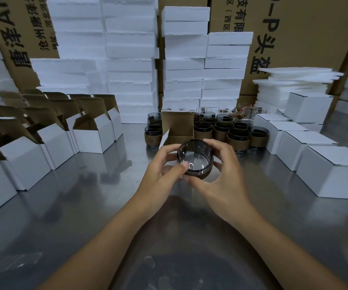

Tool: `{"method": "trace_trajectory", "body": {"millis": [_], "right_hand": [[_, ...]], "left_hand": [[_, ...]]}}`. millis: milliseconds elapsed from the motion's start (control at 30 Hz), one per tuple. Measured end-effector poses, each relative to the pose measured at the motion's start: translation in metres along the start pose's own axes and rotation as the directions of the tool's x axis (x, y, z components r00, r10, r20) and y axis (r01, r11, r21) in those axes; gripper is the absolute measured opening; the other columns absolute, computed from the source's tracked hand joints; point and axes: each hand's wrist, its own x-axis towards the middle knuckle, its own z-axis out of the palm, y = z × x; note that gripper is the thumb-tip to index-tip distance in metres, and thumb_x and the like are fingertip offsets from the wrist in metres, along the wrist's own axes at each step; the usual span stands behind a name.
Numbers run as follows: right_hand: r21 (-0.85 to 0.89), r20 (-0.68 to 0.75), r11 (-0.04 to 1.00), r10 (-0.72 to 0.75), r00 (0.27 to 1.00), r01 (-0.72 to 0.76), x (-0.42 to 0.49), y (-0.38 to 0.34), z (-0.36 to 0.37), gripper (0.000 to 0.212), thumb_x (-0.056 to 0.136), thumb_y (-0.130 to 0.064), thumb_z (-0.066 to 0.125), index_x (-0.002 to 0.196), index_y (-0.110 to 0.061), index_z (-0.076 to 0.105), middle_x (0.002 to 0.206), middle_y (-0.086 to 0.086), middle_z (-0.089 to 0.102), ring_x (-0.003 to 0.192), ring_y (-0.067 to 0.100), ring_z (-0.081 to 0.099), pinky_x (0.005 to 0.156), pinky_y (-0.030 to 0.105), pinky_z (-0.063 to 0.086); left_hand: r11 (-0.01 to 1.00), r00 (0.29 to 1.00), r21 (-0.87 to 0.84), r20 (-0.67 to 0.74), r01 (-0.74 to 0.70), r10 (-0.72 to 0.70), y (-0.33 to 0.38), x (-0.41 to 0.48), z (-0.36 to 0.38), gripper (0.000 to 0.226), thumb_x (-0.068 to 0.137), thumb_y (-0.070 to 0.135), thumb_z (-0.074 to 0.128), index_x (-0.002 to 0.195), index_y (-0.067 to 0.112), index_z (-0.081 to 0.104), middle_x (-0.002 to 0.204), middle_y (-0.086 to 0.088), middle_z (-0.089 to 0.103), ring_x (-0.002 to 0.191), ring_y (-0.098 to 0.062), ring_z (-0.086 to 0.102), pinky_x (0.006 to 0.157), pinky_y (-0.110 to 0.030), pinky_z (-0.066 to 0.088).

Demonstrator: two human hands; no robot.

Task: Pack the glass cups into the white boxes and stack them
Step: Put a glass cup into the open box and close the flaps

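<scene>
A dark glass cup (197, 154) with a brown sleeve is held between both hands above the steel table, its mouth turned toward me. My left hand (164, 170) grips its left side with the thumb on the rim. My right hand (219, 174) wraps its right side and underside. Just behind the cup stands an open white box (178, 130) with its brown flap raised; part of the box is hidden by my hands. Several more sleeved cups (229, 132) stand in a cluster behind it.
Open white boxes (93, 135) line the left side of the steel table (85, 206). Closed white boxes (334, 170) sit in a row on the right, one stacked higher (307, 109). Foam stacks (183, 59) and brown cartons (307, 34) form a wall at the back.
</scene>
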Motion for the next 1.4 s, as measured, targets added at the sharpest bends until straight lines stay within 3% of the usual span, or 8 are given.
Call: {"method": "trace_trajectory", "body": {"millis": [267,467,633,733,867,1067,1200,1400], "right_hand": [[0.142,0.016,0.974,0.174,0.985,-0.175,0.001,-0.006,-0.002,0.056,0.056,-0.045,0.080,0.105,-0.038,0.054,0.100,-0.021,0.062,0.100,-0.006,0.057,0.081,0.014,0.048],[0.297,0.013,0.875,0.396,0.918,-0.382,0.007,-0.006,-0.004,0.076,0.044,-0.066,0.068,0.107,-0.025,0.058,0.103,0.000,0.066,0.089,0.005,0.064,0.071,0.015,0.048],[0.355,0.085,0.776,0.528,0.845,-0.521,0.009,-0.009,-0.007,0.045,0.072,-0.053,0.066,0.090,-0.012,0.068,0.079,-0.001,0.072,0.070,0.006,0.068,0.065,0.022,0.051],[0.374,0.133,0.727,0.573,0.809,-0.577,0.010,-0.008,-0.008,0.042,0.075,-0.053,0.061,0.084,-0.014,0.073,0.080,0.003,0.074,0.076,0.013,0.070,0.073,0.030,0.054],[0.412,0.181,0.657,0.620,0.763,-0.631,0.011,-0.009,-0.010,0.040,0.078,-0.053,0.058,0.072,-0.017,0.075,0.077,0.004,0.074,0.071,0.013,0.071,0.060,0.025,0.052],[0.473,0.134,0.668,0.589,0.797,-0.574,0.011,-0.013,-0.009,0.044,0.075,-0.054,0.062,0.090,-0.014,0.072,0.081,0.002,0.074,0.071,0.008,0.070,0.053,0.017,0.050],[0.475,0.015,0.764,0.489,0.872,-0.437,0.010,-0.014,-0.008,0.057,0.050,-0.059,0.070,0.083,-0.013,0.064,0.081,0.003,0.068,0.075,0.010,0.063,0.074,0.033,0.054],[0.456,-0.011,0.852,0.294,0.956,-0.257,0.007,-0.011,-0.007,0.043,0.054,-0.032,0.079,0.092,-0.020,0.063,0.087,-0.011,0.068,0.086,-0.001,0.063,0.070,0.012,0.049]], "left_hand": [[0.997,0.995,0.013,0.063,0.077,-0.078,0.005,-0.003,0.001,0.051,0.077,0.056,0.042,0.120,0.033,0.054,0.101,0.001,0.062,0.097,-0.017,0.059,0.089,-0.037,0.049],[0.996,0.991,-0.032,0.109,0.085,-0.081,0.007,-0.003,0.002,0.039,0.077,0.050,0.043,0.108,0.031,0.058,0.086,-0.003,0.062,0.068,-0.012,0.057,0.067,-0.027,0.048],[0.996,0.986,-0.016,0.142,0.086,-0.083,0.005,-0.003,0.003,0.046,0.076,0.053,0.043,0.108,0.023,0.058,0.075,0.006,0.063,0.066,-0.009,0.058,0.067,-0.026,0.048],[0.997,0.985,-0.008,0.155,0.082,-0.079,0.003,-0.003,0.004,0.048,0.075,0.055,0.043,0.109,0.025,0.057,0.072,0.009,0.063,0.067,-0.008,0.059,0.067,-0.024,0.048],[0.997,0.983,0.019,0.168,0.076,-0.078,0.001,-0.003,0.005,0.045,0.074,0.056,0.044,0.111,0.032,0.054,0.073,0.008,0.065,0.070,-0.009,0.062,0.068,-0.022,0.050],[0.999,0.993,0.008,0.107,0.052,-0.053,-0.002,0.000,0.003,0.036,0.082,0.053,0.033,0.105,0.040,0.056,0.071,0.011,0.064,0.067,-0.005,0.060,0.067,-0.021,0.049],[0.992,0.998,0.123,-0.054,0.021,-0.015,-0.008,0.004,-0.002,0.026,0.092,0.048,0.032,0.108,0.048,0.052,0.075,0.010,0.061,0.072,-0.001,0.059,0.073,-0.021,0.049],[0.948,0.985,0.318,-0.160,-0.006,0.060,-0.013,0.006,-0.007,0.029,0.097,0.034,0.040,0.124,0.042,0.047,0.082,0.006,0.052,0.077,-0.008,0.055,0.065,-0.009,0.043]]}}
